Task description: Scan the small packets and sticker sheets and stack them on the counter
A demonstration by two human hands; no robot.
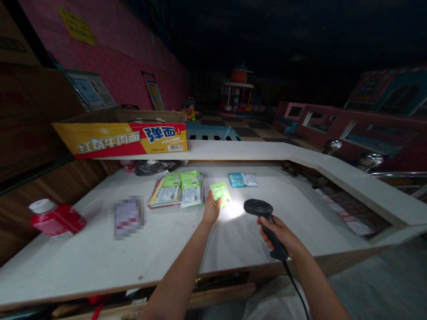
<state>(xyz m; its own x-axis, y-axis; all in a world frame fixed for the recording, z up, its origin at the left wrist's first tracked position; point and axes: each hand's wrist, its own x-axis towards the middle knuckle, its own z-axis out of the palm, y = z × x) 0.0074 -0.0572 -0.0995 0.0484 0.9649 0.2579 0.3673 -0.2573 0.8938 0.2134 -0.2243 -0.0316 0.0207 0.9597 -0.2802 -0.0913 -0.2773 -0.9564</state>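
Observation:
My left hand (212, 209) grips a green packet (220, 194) by its lower left edge, over the white counter (173, 249). In my right hand (278, 233) is a black handheld barcode scanner (259, 207), its head pointing left toward the packet. A bright patch of light falls on the counter between the two. Left of my left hand, several green and silver packets (190, 180) lie on a flat stack. Farther back, a blue and silver packet pair (243, 179) rests on the counter.
A red bottle with a white cap (58, 220) lies at the left, near a pixelated item (128, 218). A yellow and red carton (133, 138) stands on the raised ledge (233, 150). The scanner cord (293, 282) trails off the front edge. Papers (347, 211) fill the right recess.

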